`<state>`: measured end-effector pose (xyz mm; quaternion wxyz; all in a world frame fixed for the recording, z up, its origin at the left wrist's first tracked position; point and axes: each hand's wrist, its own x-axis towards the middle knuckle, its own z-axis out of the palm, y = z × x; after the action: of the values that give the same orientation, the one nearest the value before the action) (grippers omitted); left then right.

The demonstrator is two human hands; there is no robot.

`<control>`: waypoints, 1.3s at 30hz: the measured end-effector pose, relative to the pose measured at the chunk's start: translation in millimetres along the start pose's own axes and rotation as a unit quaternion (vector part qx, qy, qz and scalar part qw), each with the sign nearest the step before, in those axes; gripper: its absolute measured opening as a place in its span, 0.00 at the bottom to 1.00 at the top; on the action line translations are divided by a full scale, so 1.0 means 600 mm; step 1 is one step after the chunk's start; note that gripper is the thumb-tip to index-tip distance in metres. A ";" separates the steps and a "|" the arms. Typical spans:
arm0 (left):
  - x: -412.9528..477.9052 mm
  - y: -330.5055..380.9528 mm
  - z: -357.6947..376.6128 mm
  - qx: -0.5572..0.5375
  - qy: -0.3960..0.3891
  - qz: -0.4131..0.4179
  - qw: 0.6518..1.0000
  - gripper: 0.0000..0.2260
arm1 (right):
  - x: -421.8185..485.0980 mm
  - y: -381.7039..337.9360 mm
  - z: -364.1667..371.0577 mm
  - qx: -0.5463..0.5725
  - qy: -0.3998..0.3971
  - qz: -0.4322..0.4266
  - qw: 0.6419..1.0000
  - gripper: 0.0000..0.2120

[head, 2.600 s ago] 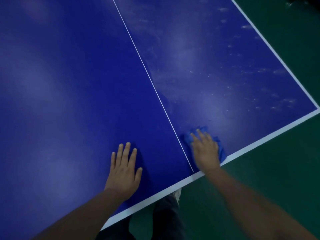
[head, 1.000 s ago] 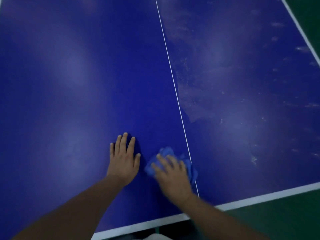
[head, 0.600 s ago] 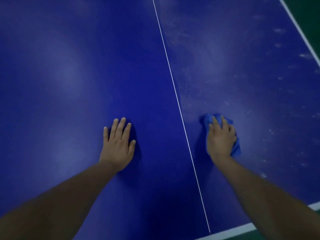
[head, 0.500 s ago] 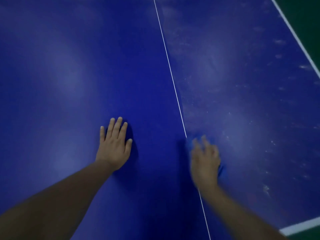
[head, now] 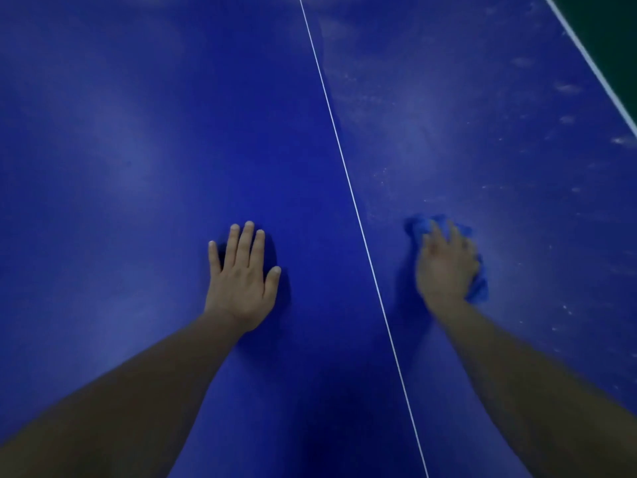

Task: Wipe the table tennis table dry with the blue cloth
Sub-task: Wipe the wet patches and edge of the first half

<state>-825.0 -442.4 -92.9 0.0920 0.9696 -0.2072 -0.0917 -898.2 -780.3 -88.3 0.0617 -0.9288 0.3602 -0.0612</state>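
The bunched blue cloth [head: 478,288] lies just right of the centre line [head: 344,167] on the table [head: 138,139], pressed under the blurred right hand [head: 444,267], whose fingers are spread rather than gripping. The left hand [head: 241,282] rests flat and released left of that line. Green floor [head: 613,22] borders the far-right edge.

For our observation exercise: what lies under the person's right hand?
A bunched blue cloth lies under the right hand, on the table tennis table; its edges stick out at the far end and right side. Its middle and the surface beneath are hidden.
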 end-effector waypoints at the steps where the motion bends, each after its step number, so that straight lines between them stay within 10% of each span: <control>1: 0.002 0.002 0.000 -0.005 0.003 0.002 1.000 0.33 | 0.005 0.028 -0.011 0.004 0.007 0.048 0.999 0.26; 4: 0.009 0.005 0.006 -0.028 0.002 0.003 1.000 0.33 | -0.046 0.031 -0.024 0.031 0.050 0.040 0.997 0.20; 10: 0.012 -0.006 0.008 -0.147 0.056 -0.008 0.987 0.31 | -0.285 -0.205 0.025 0.044 -0.048 -0.336 0.940 0.21; 15: 0.017 -0.019 0.005 -0.089 0.051 0.011 0.995 0.32 | -0.108 -0.261 0.043 0.016 -0.002 -0.315 0.949 0.21; 22: 0.071 0.047 -0.007 -0.017 -0.033 0.035 0.999 0.39 | 0.080 -0.028 0.002 0.010 0.060 0.056 0.997 0.22; 31: 0.116 0.071 -0.012 0.013 -0.150 -0.035 0.988 0.48 | -0.015 -0.265 0.048 0.055 0.000 -0.308 0.950 0.21; 39: 0.108 0.076 -0.014 0.028 -0.125 -0.012 0.992 0.51 | 0.171 -0.130 0.023 0.050 0.024 0.010 0.998 0.20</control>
<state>-782.3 -509.2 -84.0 0.0368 0.9553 -0.2076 -0.2074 -769.2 -791.6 -82.4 0.1001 -0.9193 0.3672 -0.1005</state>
